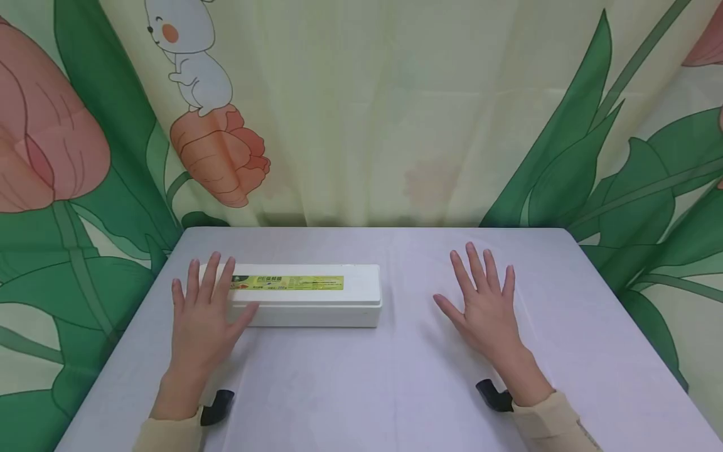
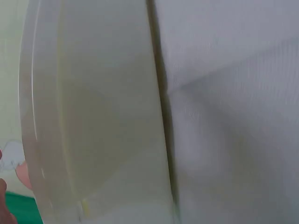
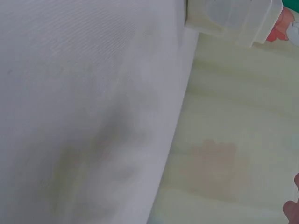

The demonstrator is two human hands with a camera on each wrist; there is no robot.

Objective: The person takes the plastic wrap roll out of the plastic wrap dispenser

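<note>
A long white cling film box (image 1: 305, 316) with a yellow-green label (image 1: 316, 283) lies on the table, left of the middle. My left hand (image 1: 202, 326) is spread with straight fingers and overlaps the box's left end in the head view, covering that corner. In the left wrist view the box's pale side (image 2: 112, 112) fills much of the picture. To the right of the box, my right hand (image 1: 487, 314) is held over the white cloth, fingers apart and nothing in it. The right wrist view catches the box's end (image 3: 229, 18) at the top.
A white cloth (image 1: 339, 389) covers the table, with light creases. Behind its far edge hangs a curtain (image 1: 350, 125) printed with tulips, leaves and a white animal. A black curved piece sits at each wrist, below the left sleeve (image 1: 169, 434) and the right sleeve (image 1: 550, 420) cuffs.
</note>
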